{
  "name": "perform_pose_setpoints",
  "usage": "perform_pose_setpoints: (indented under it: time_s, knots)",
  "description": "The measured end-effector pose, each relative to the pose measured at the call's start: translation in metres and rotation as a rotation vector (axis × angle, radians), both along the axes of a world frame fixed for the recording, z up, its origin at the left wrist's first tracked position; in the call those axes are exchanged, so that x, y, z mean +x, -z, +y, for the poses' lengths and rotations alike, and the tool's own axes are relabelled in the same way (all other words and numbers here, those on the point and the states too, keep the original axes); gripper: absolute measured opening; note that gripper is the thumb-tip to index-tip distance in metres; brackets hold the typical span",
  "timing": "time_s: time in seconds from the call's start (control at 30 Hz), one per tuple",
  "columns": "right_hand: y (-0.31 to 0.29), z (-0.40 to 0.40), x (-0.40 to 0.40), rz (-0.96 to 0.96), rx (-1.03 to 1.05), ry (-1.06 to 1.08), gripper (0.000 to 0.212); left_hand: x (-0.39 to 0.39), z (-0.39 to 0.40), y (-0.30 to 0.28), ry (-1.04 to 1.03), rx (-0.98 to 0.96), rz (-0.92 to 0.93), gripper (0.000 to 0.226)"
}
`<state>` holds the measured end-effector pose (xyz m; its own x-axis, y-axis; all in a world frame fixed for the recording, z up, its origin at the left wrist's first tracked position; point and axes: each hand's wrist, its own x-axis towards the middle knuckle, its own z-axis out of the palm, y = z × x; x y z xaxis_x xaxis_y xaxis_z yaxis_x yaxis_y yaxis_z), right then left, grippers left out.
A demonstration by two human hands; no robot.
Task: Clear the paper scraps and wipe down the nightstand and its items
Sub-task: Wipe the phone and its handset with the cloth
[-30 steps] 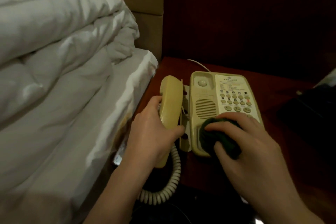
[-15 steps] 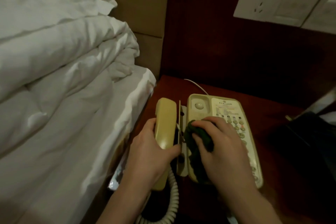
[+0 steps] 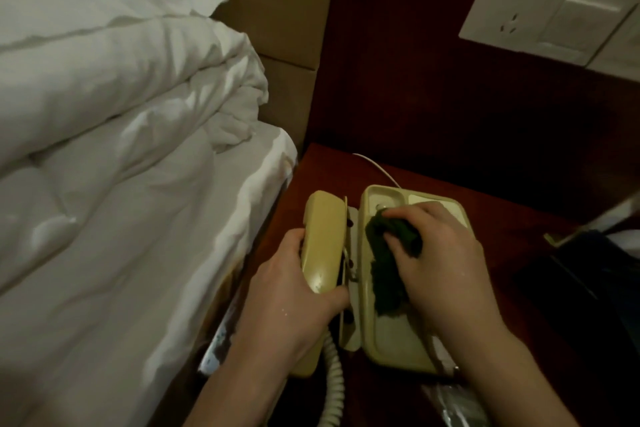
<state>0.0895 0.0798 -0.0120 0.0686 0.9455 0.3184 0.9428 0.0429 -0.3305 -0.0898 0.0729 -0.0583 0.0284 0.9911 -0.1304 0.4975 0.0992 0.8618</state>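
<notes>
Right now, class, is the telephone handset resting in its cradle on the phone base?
No: the left hand holds the handset lifted off beside the phone base, while the right hand presses a dark green cloth into the empty cradle.

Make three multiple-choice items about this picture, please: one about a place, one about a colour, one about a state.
1. Where is the handset?
A. On its cradle
B. Left of the phone base, held off the cradle
C. On the bed

2. What colour is the cloth?
A. Dark green
B. White
C. Red

3. What is the right hand doing?
A. Hanging free above the nightstand
B. Pressing the wall switch
C. Pressing the cloth on the phone base

Answers:
1 B: the left hand has its grip around the handset beside the base, and the cradle lies uncovered.
2 A: the cloth looks dark green against the beige plastic.
3 C: its fingers hold the cloth down in the cradle area.
</notes>
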Motion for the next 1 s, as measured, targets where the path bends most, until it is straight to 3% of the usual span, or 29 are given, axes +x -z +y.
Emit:
perform_pose_setpoints:
  time_s: [0.27,0.53,0.8,1.0]
  knots:
    - [0.005,-0.042,-0.003,-0.012,-0.090,-0.020,0.034,0.000,0.000,-0.001,0.013,0.018,0.018,0.078]
    - [-0.006,0.007,-0.007,-0.046,-0.021,0.032,0.031,0.001,-0.003,-0.003,0.013,0.029,0.043,0.078]
    - [0.008,-0.039,-0.001,-0.008,-0.069,0.006,0.035,0.001,-0.003,-0.006,0.021,0.043,0.056,0.075]
    - [0.000,-0.009,-0.003,-0.058,-0.047,-0.020,0.033,0.003,-0.008,-0.013,0.032,0.088,0.056,0.069]
